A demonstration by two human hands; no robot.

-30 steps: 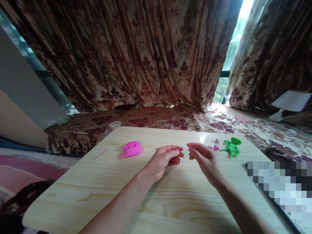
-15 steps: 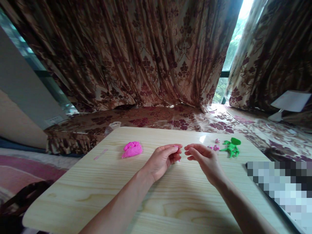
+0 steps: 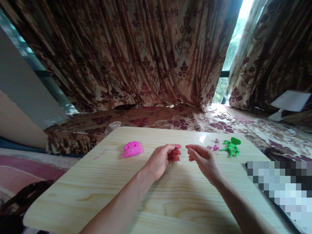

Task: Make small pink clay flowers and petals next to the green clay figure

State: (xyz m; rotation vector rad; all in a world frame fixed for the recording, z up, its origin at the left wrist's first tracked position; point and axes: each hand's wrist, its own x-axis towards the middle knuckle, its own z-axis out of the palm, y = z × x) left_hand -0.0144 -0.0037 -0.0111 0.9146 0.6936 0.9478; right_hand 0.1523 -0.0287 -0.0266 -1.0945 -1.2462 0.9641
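Observation:
My left hand is above the middle of the table, thumb and forefinger pinching a tiny bit of pink modelling clay. A second pink speck shows by its lower fingers; whether they hold it or it lies on the table, I cannot tell. Facing it across a small gap, my right hand has thumb and forefinger pressed together, and anything between them is hidden. Just beyond it lie several small pink-and-white pieces. A large lump of pink clay rests on the table left of my left hand.
Green clay pieces lie on the pale wooden table at the right. A thin pink strip is at the left. A clear cup stands by the far left corner. Beside the right edge is a pixelated object.
Pink showed at my right fingertips a second ago; now it shows between my left thumb and forefinger. My left hand has shifted slightly left. The things on the table have stayed put.

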